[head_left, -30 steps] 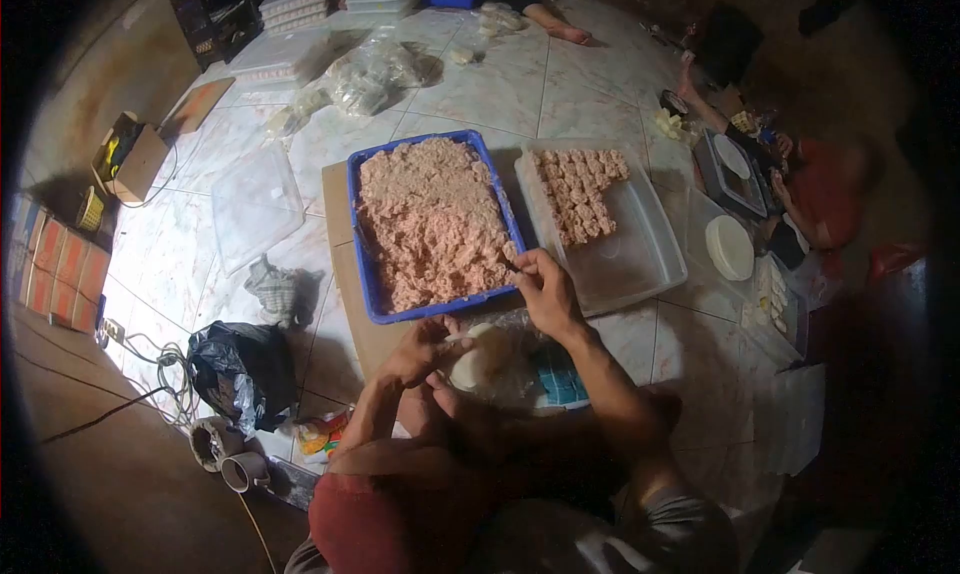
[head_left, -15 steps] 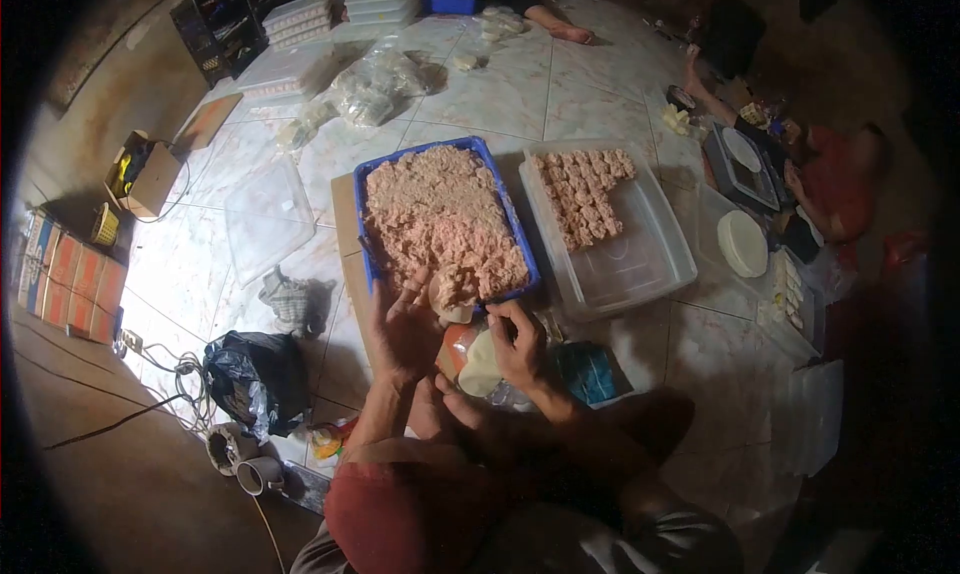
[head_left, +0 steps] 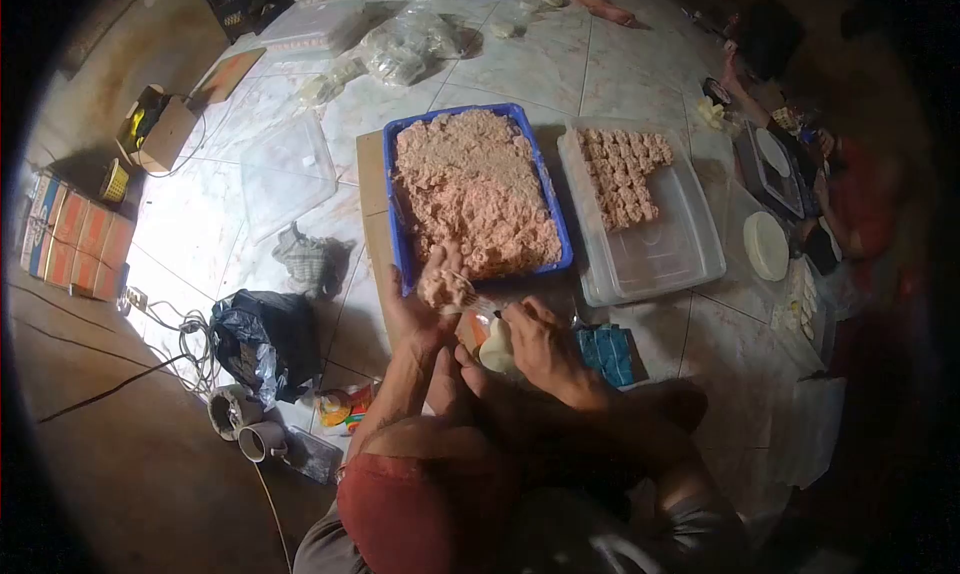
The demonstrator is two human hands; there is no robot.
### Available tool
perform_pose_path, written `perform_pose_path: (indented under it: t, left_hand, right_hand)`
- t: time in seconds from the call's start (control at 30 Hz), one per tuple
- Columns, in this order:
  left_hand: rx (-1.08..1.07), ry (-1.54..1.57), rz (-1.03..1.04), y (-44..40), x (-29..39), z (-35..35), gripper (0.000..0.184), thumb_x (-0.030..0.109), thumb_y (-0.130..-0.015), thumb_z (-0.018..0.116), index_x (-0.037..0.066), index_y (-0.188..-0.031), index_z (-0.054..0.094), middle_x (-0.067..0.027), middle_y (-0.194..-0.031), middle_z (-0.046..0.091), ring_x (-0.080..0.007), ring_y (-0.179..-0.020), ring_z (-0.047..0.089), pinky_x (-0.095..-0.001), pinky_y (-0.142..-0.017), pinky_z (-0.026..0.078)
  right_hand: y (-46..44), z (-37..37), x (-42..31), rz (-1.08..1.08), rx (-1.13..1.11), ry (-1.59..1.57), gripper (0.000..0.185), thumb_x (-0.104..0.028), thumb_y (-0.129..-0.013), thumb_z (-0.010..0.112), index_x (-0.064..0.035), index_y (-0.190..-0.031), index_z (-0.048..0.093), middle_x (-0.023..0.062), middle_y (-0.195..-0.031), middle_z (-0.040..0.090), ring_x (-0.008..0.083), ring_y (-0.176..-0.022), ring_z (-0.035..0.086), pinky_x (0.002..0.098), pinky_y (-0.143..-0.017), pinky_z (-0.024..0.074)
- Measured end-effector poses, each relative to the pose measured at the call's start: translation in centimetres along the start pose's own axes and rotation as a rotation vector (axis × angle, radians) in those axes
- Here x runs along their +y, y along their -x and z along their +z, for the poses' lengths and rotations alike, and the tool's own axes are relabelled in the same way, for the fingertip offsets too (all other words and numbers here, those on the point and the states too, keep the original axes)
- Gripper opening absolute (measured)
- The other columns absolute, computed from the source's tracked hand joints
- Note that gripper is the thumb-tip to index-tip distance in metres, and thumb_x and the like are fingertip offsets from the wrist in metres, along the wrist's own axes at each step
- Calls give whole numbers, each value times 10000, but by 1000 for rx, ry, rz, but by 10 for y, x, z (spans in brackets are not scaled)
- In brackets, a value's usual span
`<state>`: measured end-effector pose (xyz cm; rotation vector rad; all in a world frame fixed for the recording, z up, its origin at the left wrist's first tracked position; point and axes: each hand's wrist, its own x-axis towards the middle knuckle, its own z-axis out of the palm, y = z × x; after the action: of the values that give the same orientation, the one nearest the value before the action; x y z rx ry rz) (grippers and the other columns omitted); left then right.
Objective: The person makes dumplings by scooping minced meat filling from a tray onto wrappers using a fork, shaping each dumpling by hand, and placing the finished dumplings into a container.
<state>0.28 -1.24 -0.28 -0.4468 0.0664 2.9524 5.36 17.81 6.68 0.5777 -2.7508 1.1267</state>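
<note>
My left hand [head_left: 412,319] is palm up with its fingers partly curled, holding a dumpling wrapper topped with a lump of pink minced filling [head_left: 445,288]. My right hand [head_left: 545,346] is closed around the dark handle of what looks like a fork [head_left: 484,302], its metal end close to the filling. Just beyond my hands lies a blue tray [head_left: 396,224] heaped with minced filling [head_left: 475,189]. A pale stack of round wrappers [head_left: 496,352] sits below my right hand, partly covered by it.
Right of the tray stands a clear plastic container [head_left: 655,284] partly filled with rows of dumplings [head_left: 622,174]. A black plastic bag [head_left: 265,339], a crumpled cloth [head_left: 305,259] and a clear lid [head_left: 290,179] lie to the left. A co-worker in red [head_left: 865,194] sits at right.
My left hand has drawn back from the tray's edge with the filled wrapper. My right hand has shifted and turned, showing the fork's metal end. The view has tilted down.
</note>
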Motion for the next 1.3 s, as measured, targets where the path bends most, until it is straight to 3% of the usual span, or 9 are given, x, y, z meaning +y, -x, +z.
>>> perform_pose_path:
  t: [0.1,0.37,0.5,0.7,0.83,0.9,1.03,1.2,1.3]
  left_hand:
    - [66,-22,107,6,6,15,803,664,-942,468,4,-1398,446,-230,-1400,522,-347,-1218,569,-482,-1047,452]
    - [17,-269,-162,6,5,11,812,766,-882,469,14,-1176,561,-194,-1215,638,-331,-1073,635,-492,-968,488]
    - [37,-221,-358,5,7,12,938,813,-872,397,-18,-1282,546,-230,-1298,603,-388,-1127,615,-565,-996,461]
    - [-77,-236,-559,14,5,8,945,768,-913,372,-44,-1382,484,-270,-1345,561,-426,-1240,558,-577,-1110,392]
    - [92,-372,-456,18,-1,12,972,777,-910,375,-86,-1333,522,-250,-1339,571,-398,-1214,576,-494,-1087,436]
    - [-81,-359,-516,16,-1,15,995,797,-899,367,-90,-1319,535,-246,-1341,572,-392,-1223,566,-490,-1101,411]
    - [-51,-418,-234,20,-17,20,978,801,-898,357,-57,-1331,541,-230,-1350,570,-370,-1266,539,-527,-1130,360]
    - [-146,-323,-228,1,-17,11,908,753,-928,375,-38,-1349,520,-226,-1409,524,-364,-1270,528,-517,-1127,359]
    - [-104,-442,22,11,-16,32,856,717,-952,366,4,-1411,482,-174,-1459,492,-338,-1341,463,-470,-1098,374]
  right_hand:
    - [1,1,-7,37,64,-85,108,-29,-911,544,-7,-987,618,191,-879,596,404,-839,602,458,-697,483]
    - [-6,0,-8,98,58,-218,63,-2,-869,582,-3,-930,600,217,-823,619,411,-790,633,438,-671,491]
    - [-2,-1,12,-120,-71,-82,79,-16,-896,565,-17,-958,615,204,-901,621,407,-866,626,438,-714,491]
    - [-7,-21,38,-112,-271,-13,104,14,-880,556,12,-960,623,183,-895,572,385,-868,610,455,-714,480]
    - [-8,-22,47,-101,-209,-2,91,6,-891,557,4,-958,618,173,-886,569,385,-819,606,448,-696,479]
    - [-10,-14,53,-49,-227,-70,77,-1,-900,558,-5,-956,611,174,-895,576,390,-815,604,449,-696,476]
    - [-3,-14,21,12,53,-67,69,-25,-909,563,4,-952,608,188,-872,592,398,-850,613,448,-729,484]
    - [14,8,14,69,99,-157,115,-38,-892,580,-6,-984,642,200,-904,627,397,-893,619,448,-765,491]
    - [20,8,18,58,176,-292,110,-37,-890,583,-6,-982,635,202,-918,623,393,-884,615,438,-768,490]
